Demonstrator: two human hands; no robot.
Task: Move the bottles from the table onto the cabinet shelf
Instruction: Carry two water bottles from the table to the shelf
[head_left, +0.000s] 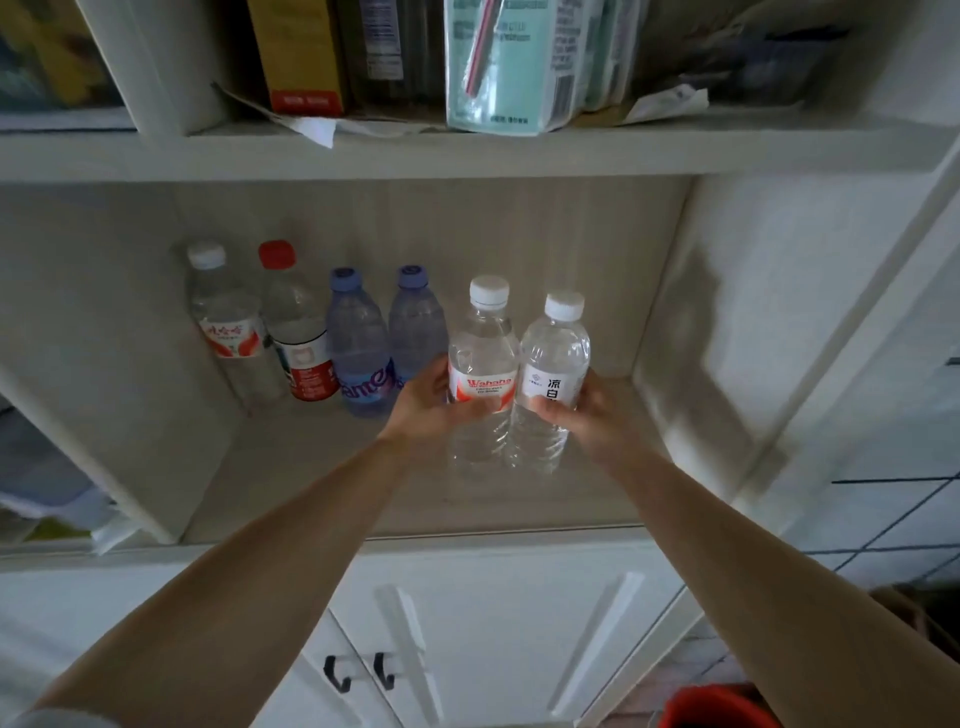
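White cabinet (779, 322), open compartment at centre. Its shelf (322, 467) carries a row of four bottles along the far left: white-capped clear bottle (224, 322) with red-and-white label at far left, then red-capped bottle (298, 332) with red-and-white label, then two blue-tinted bottles (358, 348) with blue caps, touching side by side.

Right of that row, two more clear bottles, white caps, touching each other, upright. Wahaha bottle (482, 364): red-and-white label, ribbed lower body. White-label bottle (551, 374): dark characters on the label, ribbed lower body. Cannot tell whether their bases rest on the shelf.

Left hand (421, 402): grip wrapped round the Wahaha bottle at label height. Right hand (587, 415): grip wrapped round the white-label bottle, thumb over the label.

Upper shelf (675, 150): yellow box (298, 57), pale green packet (498, 67), loose papers. Below: closed cabinet doors (467, 623), two dark handles (358, 670).
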